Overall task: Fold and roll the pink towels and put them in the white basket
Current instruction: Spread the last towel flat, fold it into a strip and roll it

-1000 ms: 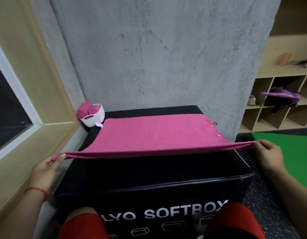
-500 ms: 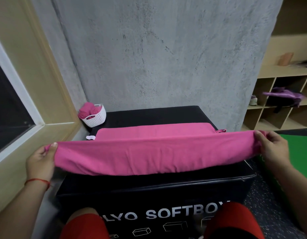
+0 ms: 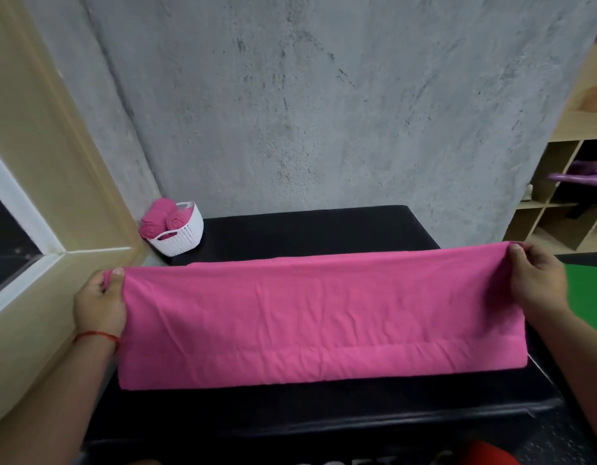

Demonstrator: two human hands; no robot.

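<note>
A pink towel lies folded over on itself across the black padded box, spanning nearly its whole width. My left hand pinches the towel's far left corner. My right hand pinches its far right corner. The white basket stands at the box's far left corner against the wall, holding two rolled pink towels.
A grey concrete wall rises right behind the box. A beige window frame runs along the left. Wooden cubby shelves stand at the right, and a green mat lies on the floor beside the box.
Both hands carried the towel's near edge up and away over the far half, so the towel is now doubled over. The view has tilted down and closer.
</note>
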